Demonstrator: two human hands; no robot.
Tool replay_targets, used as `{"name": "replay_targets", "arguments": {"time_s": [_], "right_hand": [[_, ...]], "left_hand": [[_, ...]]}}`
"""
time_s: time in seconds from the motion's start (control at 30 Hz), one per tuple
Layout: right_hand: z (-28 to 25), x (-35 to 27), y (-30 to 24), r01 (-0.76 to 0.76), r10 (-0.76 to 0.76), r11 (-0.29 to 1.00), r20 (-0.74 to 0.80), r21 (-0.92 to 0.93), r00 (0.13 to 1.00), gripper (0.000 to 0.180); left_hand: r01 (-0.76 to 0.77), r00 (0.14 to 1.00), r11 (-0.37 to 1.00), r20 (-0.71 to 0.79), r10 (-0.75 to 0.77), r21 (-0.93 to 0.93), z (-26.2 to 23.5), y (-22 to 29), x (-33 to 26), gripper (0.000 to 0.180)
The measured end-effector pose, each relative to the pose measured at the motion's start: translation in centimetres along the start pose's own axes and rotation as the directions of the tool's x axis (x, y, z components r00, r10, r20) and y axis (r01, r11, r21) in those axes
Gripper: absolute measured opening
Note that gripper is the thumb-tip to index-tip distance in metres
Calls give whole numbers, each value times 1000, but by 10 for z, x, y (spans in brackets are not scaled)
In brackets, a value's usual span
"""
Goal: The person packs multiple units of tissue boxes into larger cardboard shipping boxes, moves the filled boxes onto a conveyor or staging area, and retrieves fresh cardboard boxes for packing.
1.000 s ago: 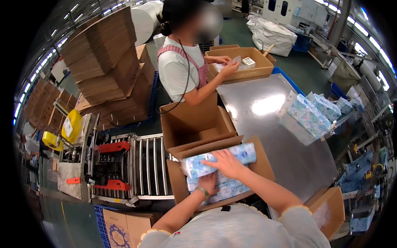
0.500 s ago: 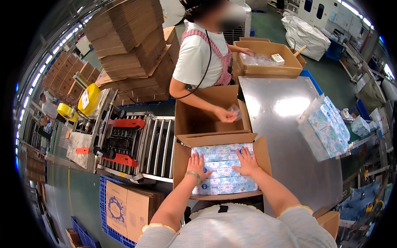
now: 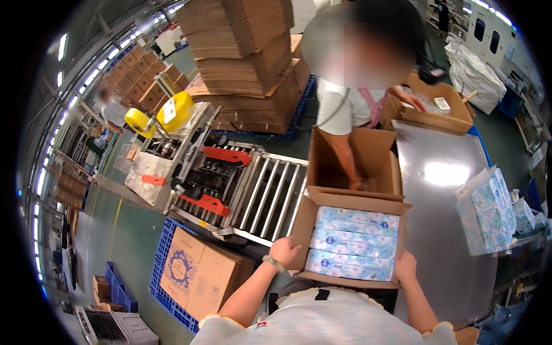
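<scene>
An open cardboard box (image 3: 303, 221) sits at the near end of a steel table, filled with light-blue patterned packs (image 3: 355, 241) lying in rows. My left hand (image 3: 286, 252) grips the box's near left corner. My right hand (image 3: 405, 267) holds its near right edge. Directly behind it stands a second open, mostly empty cardboard box (image 3: 374, 155), into which a co-worker's hand (image 3: 355, 184) reaches.
A roller conveyor (image 3: 270, 192) and a tape-sealing machine (image 3: 178, 155) with yellow rolls lie to the left. Stacked flat cardboard (image 3: 247, 63) stands behind. Sealed cartons on a blue pallet (image 3: 195, 276) sit below left. More blue packs (image 3: 489, 210) rest at the steel table's (image 3: 448, 172) right edge.
My hands moved off the tops of the packs to the box's near corners. The co-worker leaned closer and reaches deeper into the far box.
</scene>
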State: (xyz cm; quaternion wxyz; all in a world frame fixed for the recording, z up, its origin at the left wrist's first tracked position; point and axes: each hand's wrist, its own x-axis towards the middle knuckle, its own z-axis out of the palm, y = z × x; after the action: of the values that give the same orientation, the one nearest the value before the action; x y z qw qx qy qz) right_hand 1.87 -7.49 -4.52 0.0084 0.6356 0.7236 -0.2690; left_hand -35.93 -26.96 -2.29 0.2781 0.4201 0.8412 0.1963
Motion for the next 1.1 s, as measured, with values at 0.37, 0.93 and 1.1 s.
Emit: {"name": "replay_targets", "arguments": {"time_s": [0.37,0.93,1.1], "right_hand": [[138,-90,-254,176,-252,760,34,625,967,72],[230,-5,-292,407,-414,883,-22,234,910,134],[267,6,-265,74,-235,844,242,531,942,123]], "left_hand": [[-68,992,997,109,65,26,-147,-234,41,88],[-295,866,773,-185,465,562,-136,-136,114,106],[-154,932,915,-253,260,373,-171,-108,131,76]]}}
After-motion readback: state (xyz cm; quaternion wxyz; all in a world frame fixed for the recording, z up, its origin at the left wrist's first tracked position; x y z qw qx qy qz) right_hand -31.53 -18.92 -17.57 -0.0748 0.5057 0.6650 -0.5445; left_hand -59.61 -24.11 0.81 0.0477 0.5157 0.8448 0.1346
